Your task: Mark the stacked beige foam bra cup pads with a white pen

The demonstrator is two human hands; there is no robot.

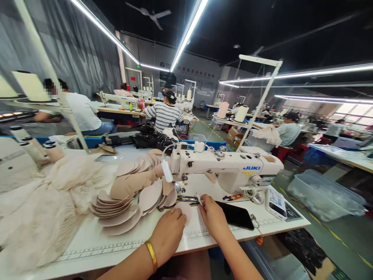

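My left hand (pixel 171 227), with a gold bracelet on its wrist, is closed with curled fingers on a pale pink bra cup piece (pixel 190 213) on the table. My right hand (pixel 213 214) is closed in a pinch around a thin, white, pen-like tool (pixel 199 197), its tip pointing up; its exact kind is hard to make out. Right behind both hands stands a white JUKI sewing machine (pixel 215 167). Left of my left hand lie fanned stacks of beige bra cup pads (pixel 116 208). A black phone (pixel 236 216) lies beside my right hand.
Cream lacy fabric (pixel 43 217) is heaped at the left. Red-handled snips (pixel 233 197), a key ring (pixel 255 221) and a white box-like device (pixel 276 204) lie at the right. A clear plastic bin (pixel 326 194) stands on the floor. Co-workers sit at machines beyond.
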